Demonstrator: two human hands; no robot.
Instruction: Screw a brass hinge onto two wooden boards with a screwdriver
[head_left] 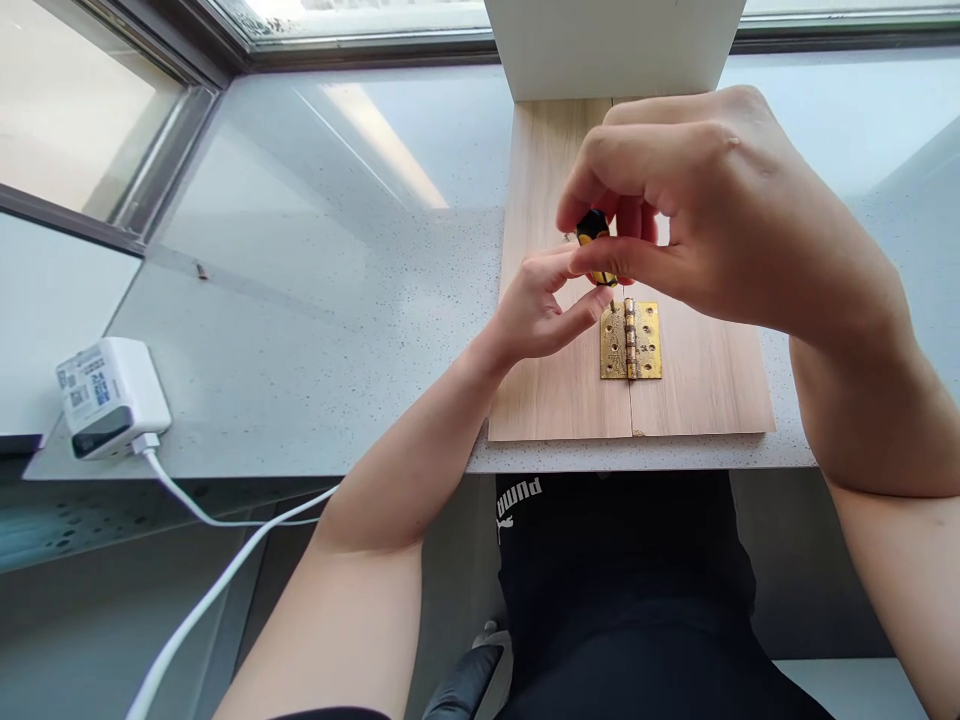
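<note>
A: Where is the work being done?

B: At the rectangular, brass-coloured metal hinge [631, 340], which is laid flat on the pale wood-grain boards [697, 400], its ribbed barrel lined up with the seam. The black-and-yellow handled tool [594, 228], probably a screwdriver, is held over the upper end of the left leaf.

A: And the hands?

B: The handle is gripped between thumb and fingers by the right hand [727, 210]. The left hand [536, 310] is narrowed at the tool's lower end; whether the shaft or a screw is pinched there cannot be told.

A: How is this step best done?

B: The tool should be kept upright over the hole, with light downward pressure and slow turns. Tilting should be avoided, as the tip could slip. The leaf should be kept from shifting, so that the barrel stays along the seam.
</note>
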